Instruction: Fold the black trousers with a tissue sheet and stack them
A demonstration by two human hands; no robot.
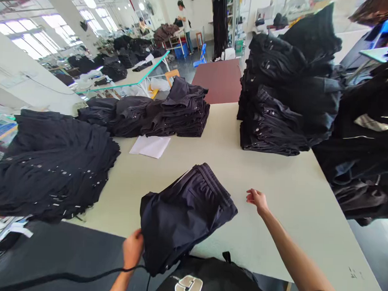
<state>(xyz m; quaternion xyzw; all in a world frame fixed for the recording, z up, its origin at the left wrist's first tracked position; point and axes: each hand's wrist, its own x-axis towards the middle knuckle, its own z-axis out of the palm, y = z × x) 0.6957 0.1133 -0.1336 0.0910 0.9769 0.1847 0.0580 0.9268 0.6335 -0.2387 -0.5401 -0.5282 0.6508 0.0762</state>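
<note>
A pair of dark navy trousers with a gathered elastic waistband lies folded at the near edge of the table, its lower end hanging over that edge. My left hand is closed on the left end of the trousers; the fabric hides some of its fingertips. To the right of the waistband, my right hand is over the bare tabletop. Its fingers are loosely bent and apart, with nothing in them, and it does not touch the trousers.
A wide heap of dark garments covers the table's left side. Folded stacks stand along the back, near white paper. A taller stack rises at the back right. A black cable crosses the lower left. A person stands far off.
</note>
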